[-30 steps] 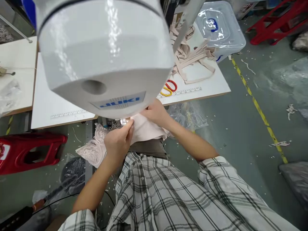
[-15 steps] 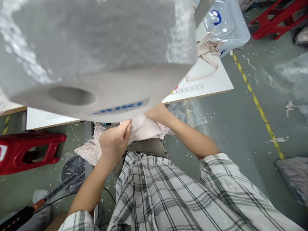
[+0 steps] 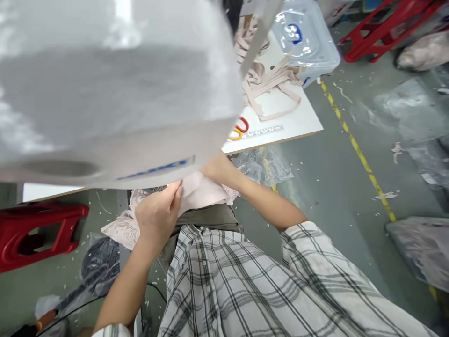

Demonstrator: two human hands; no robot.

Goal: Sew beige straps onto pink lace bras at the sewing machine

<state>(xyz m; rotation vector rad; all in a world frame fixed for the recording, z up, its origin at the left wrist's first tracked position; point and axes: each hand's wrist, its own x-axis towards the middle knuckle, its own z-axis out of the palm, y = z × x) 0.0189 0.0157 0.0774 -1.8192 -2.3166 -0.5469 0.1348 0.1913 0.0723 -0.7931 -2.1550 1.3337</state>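
Note:
Pale pink fabric with lace ends (image 3: pixel 203 191) lies over the lap, below the large grey machine head (image 3: pixel 119 89) that fills the upper left. My left hand (image 3: pixel 159 210) pinches the fabric's upper edge between thumb and curled fingers, just under the machine's rim. At the fabric's right part is my right hand (image 3: pixel 219 167); its fingers are hidden behind the machine head. A lace piece (image 3: pixel 122 228) hangs out to the left, beyond my left wrist.
The white table (image 3: pixel 298 114) carries pink straps (image 3: pixel 277 84), a ruler (image 3: pixel 263 132), red-and-yellow scissors (image 3: pixel 240 127) and a clear plastic box (image 3: pixel 305 40). Red stools stand left (image 3: pixel 42 234) and upper right (image 3: pixel 382 28). Plastic bags (image 3: pixel 264 166) lie on the floor.
The view has shifted, so the machine head sits further left and more of the straps and the scissors show. Both hands keep nearly the same place on the fabric.

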